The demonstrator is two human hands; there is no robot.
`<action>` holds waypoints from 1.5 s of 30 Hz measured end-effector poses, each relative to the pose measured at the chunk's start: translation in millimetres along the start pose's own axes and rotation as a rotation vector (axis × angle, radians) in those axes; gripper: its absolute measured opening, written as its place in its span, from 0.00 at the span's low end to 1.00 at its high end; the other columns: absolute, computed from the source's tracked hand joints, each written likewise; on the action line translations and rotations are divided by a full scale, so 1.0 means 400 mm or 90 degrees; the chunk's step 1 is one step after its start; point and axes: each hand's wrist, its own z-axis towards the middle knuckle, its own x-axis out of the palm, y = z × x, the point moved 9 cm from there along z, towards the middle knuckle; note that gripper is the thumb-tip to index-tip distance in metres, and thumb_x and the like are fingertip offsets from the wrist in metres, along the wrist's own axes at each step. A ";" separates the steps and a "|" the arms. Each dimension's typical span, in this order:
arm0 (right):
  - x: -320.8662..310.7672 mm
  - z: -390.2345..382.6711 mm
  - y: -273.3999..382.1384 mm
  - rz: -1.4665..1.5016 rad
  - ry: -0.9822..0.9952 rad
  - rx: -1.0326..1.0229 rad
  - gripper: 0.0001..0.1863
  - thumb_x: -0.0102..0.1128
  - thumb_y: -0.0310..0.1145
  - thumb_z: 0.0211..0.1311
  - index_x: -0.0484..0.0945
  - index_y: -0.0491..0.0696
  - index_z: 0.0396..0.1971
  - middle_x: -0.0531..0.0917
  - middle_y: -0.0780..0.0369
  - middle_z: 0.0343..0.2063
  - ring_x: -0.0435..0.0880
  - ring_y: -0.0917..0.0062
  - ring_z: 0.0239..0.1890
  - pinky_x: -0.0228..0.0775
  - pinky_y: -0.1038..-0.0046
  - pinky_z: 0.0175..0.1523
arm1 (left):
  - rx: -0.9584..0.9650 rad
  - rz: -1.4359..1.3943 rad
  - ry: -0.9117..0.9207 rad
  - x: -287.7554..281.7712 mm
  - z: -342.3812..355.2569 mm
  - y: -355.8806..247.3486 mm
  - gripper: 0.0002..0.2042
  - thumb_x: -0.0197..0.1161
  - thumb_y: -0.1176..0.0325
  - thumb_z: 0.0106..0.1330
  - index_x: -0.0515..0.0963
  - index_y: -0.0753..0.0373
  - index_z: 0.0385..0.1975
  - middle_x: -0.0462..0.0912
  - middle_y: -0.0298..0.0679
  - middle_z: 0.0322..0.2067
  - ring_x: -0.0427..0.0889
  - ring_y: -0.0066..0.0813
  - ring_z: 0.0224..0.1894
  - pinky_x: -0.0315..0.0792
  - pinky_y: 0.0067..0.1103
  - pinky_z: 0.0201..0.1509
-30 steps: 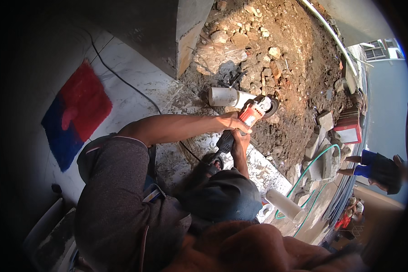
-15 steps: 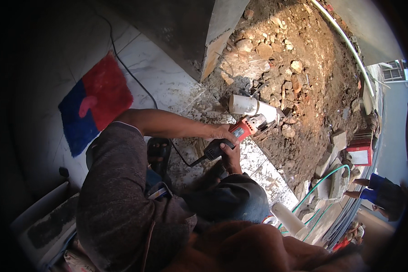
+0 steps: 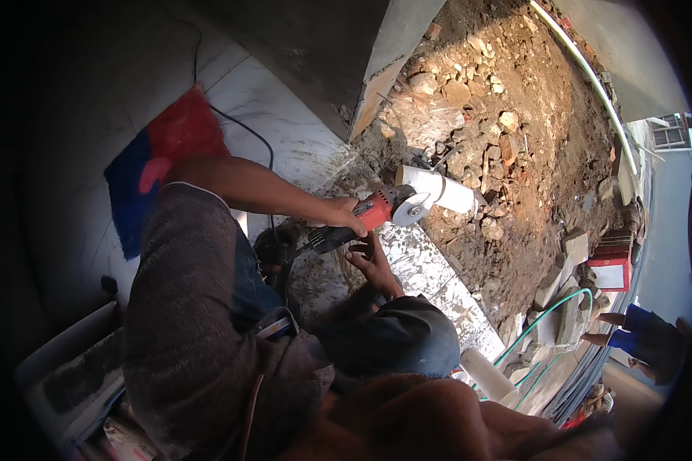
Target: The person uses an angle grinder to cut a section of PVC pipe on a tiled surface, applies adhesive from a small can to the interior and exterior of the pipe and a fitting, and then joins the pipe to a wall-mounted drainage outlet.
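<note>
My left hand (image 3: 347, 216) is wrapped round a red and black angle grinder (image 3: 374, 211) at its middle. The pale round disc (image 3: 412, 210) on the tool's head faces up, beside the near end of a white plastic pipe (image 3: 457, 195). I cannot tell whether disc and pipe touch. Just below the black handle is my right hand (image 3: 374, 267), open with its fingers apart and holding nothing. A dark cord (image 3: 263, 141) crosses the floor, its end by the handle hidden partly in shadow.
Broken stones (image 3: 507, 121) and soil lie beyond the tiled edge (image 3: 461, 303). A red and blue mat (image 3: 184, 127) covers tiles at left. At right are a green hose (image 3: 546, 311), a red box (image 3: 610, 269) and another person (image 3: 646, 338). A wall corner (image 3: 361, 100) juts in above.
The grinder has come left, away from the pipe, in my left hand. My right hand has let go of its handle and opened. The view has shifted slightly.
</note>
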 end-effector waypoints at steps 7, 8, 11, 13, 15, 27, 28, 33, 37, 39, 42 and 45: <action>-0.087 -0.050 -0.179 -0.158 -0.080 0.022 0.34 0.63 0.30 0.60 0.60 0.42 0.64 0.74 0.54 0.54 0.77 0.67 0.52 0.72 0.68 0.54 | -0.042 -0.123 0.060 -0.162 -0.170 0.194 0.24 0.70 0.67 0.52 0.70 0.63 0.49 0.78 0.34 0.37 0.78 0.22 0.39 0.74 0.23 0.43; -0.103 -0.066 -0.194 -0.168 -0.100 0.033 0.33 0.63 0.29 0.60 0.60 0.42 0.64 0.74 0.54 0.53 0.77 0.68 0.53 0.72 0.68 0.54 | -0.040 -0.121 0.038 -0.192 -0.192 0.215 0.25 0.71 0.65 0.50 0.71 0.62 0.48 0.78 0.35 0.37 0.78 0.24 0.38 0.74 0.24 0.42; -0.158 -0.133 -0.261 -0.159 -0.118 0.020 0.30 0.61 0.33 0.64 0.62 0.41 0.62 0.74 0.55 0.53 0.77 0.68 0.52 0.69 0.68 0.56 | -0.026 -0.136 -0.025 -0.262 -0.239 0.262 0.27 0.73 0.63 0.47 0.72 0.62 0.47 0.79 0.37 0.36 0.79 0.27 0.37 0.74 0.26 0.42; -0.158 -0.154 -0.240 -0.157 -0.133 0.041 0.28 0.59 0.33 0.64 0.63 0.40 0.61 0.75 0.54 0.52 0.77 0.67 0.52 0.69 0.67 0.56 | -0.008 -0.185 -0.080 -0.303 -0.265 0.291 0.26 0.73 0.63 0.48 0.72 0.62 0.47 0.79 0.38 0.37 0.79 0.27 0.39 0.73 0.25 0.44; -0.148 -0.150 -0.256 -0.213 -0.123 0.035 0.28 0.60 0.32 0.64 0.63 0.40 0.62 0.75 0.54 0.51 0.77 0.67 0.52 0.70 0.67 0.56 | -0.019 -0.165 -0.173 -0.364 -0.280 0.381 0.26 0.72 0.63 0.48 0.72 0.62 0.48 0.78 0.38 0.37 0.78 0.27 0.39 0.72 0.25 0.45; -0.149 -0.108 -0.263 -0.294 -0.113 0.019 0.26 0.58 0.30 0.66 0.63 0.44 0.62 0.77 0.58 0.49 0.79 0.73 0.47 0.73 0.71 0.51 | 0.037 -0.143 -0.375 -0.445 -0.251 0.368 0.25 0.72 0.62 0.50 0.72 0.62 0.48 0.76 0.36 0.36 0.75 0.25 0.39 0.70 0.25 0.44; -0.147 -0.108 -0.262 -0.289 -0.113 0.024 0.26 0.58 0.30 0.66 0.63 0.44 0.62 0.78 0.58 0.48 0.80 0.73 0.47 0.73 0.71 0.51 | 0.034 -0.121 -0.380 -0.445 -0.254 0.367 0.25 0.71 0.63 0.51 0.72 0.61 0.49 0.76 0.36 0.37 0.75 0.24 0.40 0.70 0.24 0.45; -0.139 -0.114 -0.224 -0.325 -0.121 0.006 0.26 0.56 0.26 0.65 0.63 0.44 0.62 0.78 0.57 0.49 0.81 0.73 0.47 0.73 0.72 0.51 | 0.033 0.032 -0.438 -0.458 -0.268 0.346 0.27 0.72 0.63 0.50 0.71 0.66 0.49 0.77 0.40 0.38 0.76 0.28 0.42 0.70 0.25 0.47; -0.135 -0.114 -0.228 -0.309 -0.122 -0.012 0.26 0.54 0.25 0.65 0.62 0.44 0.62 0.78 0.56 0.50 0.81 0.73 0.46 0.72 0.73 0.51 | 0.072 0.049 -0.495 -0.480 -0.304 0.349 0.37 0.74 0.56 0.43 0.69 0.72 0.52 0.78 0.48 0.42 0.77 0.38 0.46 0.69 0.28 0.52; -0.137 -0.107 -0.246 -0.303 -0.127 -0.011 0.27 0.53 0.24 0.65 0.61 0.44 0.63 0.78 0.56 0.48 0.81 0.72 0.45 0.72 0.72 0.51 | 0.048 0.010 -0.481 -0.491 -0.308 0.380 0.38 0.74 0.57 0.44 0.68 0.72 0.54 0.77 0.48 0.44 0.77 0.38 0.48 0.69 0.27 0.53; -0.158 -0.104 -0.253 -0.371 -0.139 -0.096 0.27 0.53 0.24 0.65 0.60 0.43 0.64 0.79 0.56 0.46 0.81 0.71 0.44 0.72 0.71 0.51 | 0.023 -0.051 -0.416 -0.485 -0.294 0.359 0.40 0.74 0.59 0.45 0.66 0.73 0.57 0.77 0.49 0.47 0.77 0.37 0.50 0.69 0.27 0.55; -0.142 -0.106 -0.239 -0.297 -0.115 -0.024 0.28 0.53 0.24 0.64 0.60 0.43 0.64 0.78 0.55 0.48 0.81 0.70 0.47 0.71 0.71 0.52 | 0.020 -0.088 -0.427 -0.485 -0.313 0.357 0.38 0.73 0.61 0.47 0.66 0.72 0.59 0.77 0.49 0.48 0.77 0.35 0.50 0.69 0.27 0.55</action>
